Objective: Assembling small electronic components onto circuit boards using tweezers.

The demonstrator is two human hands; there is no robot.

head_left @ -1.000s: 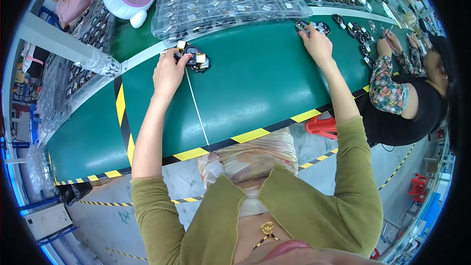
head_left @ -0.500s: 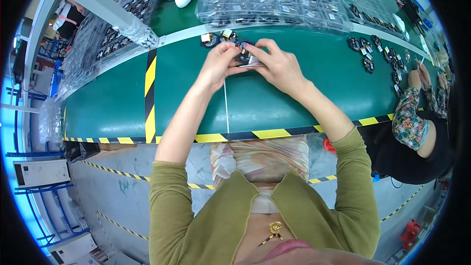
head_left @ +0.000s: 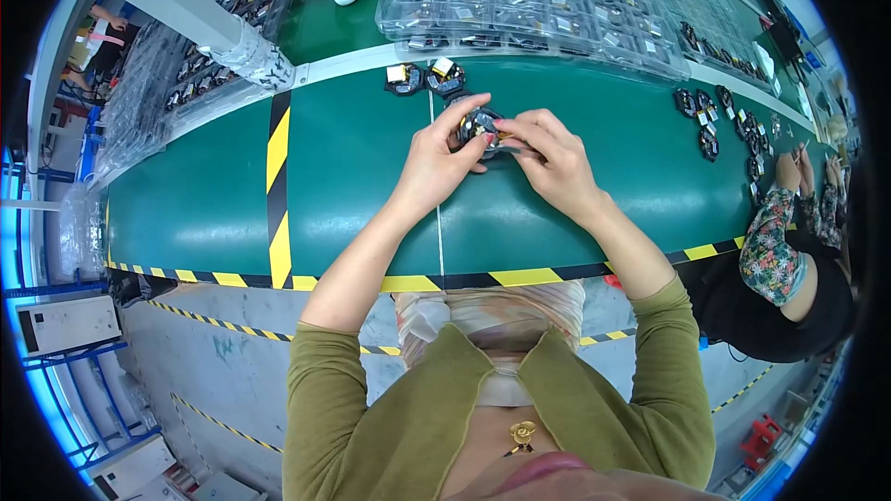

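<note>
My left hand [head_left: 436, 156] holds a round black electronic module [head_left: 477, 122] just above the green bench, with its thumb and fingers closed round the rim. Light-coloured and yellow parts show on the module's face. At its right side, my right hand [head_left: 555, 160] is closed, with thumb and index finger pinched against the module. A slim silvery tool [head_left: 512, 147] sticks out of the right hand's grip; its exact kind is partly hidden by the fingers. Two similar modules with white-and-yellow blocks [head_left: 405, 79] lie beyond my left hand, and another dark piece sits close behind the held one.
Clear plastic compartment trays [head_left: 529, 5] full of modules stand along the far side. A grey post [head_left: 186, 5] rises at the left. More modules [head_left: 708, 121] lie at the right, near a co-worker's hands [head_left: 800, 167]. Yellow-black tape [head_left: 524, 276] marks the bench's front edge.
Both hands have come nearer to me with the module. The module's face is now turned up more into view, and the right fingers have shifted to its right side.
</note>
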